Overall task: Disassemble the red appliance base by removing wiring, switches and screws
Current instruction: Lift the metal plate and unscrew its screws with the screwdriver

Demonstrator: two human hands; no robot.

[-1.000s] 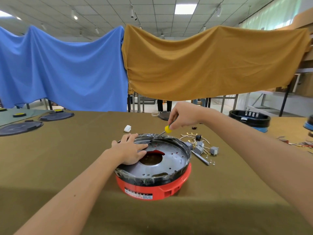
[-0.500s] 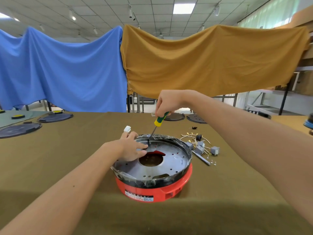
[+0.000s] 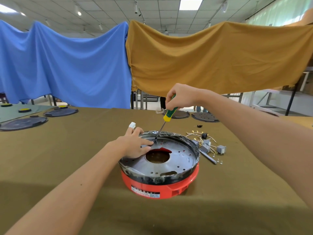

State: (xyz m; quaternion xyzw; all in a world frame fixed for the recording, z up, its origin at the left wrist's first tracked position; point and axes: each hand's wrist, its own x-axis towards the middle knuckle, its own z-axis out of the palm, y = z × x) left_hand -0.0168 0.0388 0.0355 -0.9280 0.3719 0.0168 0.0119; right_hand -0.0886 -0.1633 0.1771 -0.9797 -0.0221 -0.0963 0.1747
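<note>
Head view: red round plastic appliance base (image 3: 159, 188) mid-table, towards the near edge.
Right hand (image 3: 181, 98): clamped on green-and-yellow-handled screwdriver (image 3: 166, 116).
Left hand (image 3: 135, 145): flat, fingers spread, bracing grey metal plate (image 3: 179, 160).
Risk: tip slipping toward fingertips (image 3: 149, 142).

blue cloth (image 3: 67, 65), mustard cloth (image 3: 211, 61), dark round plates (image 3: 22, 123)

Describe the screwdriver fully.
The screwdriver has a green and yellow handle and a thin metal shaft. The right hand grips the handle from above. It stands tilted, tip down on the grey metal plate of the red base, beside the left hand resting there.
</note>
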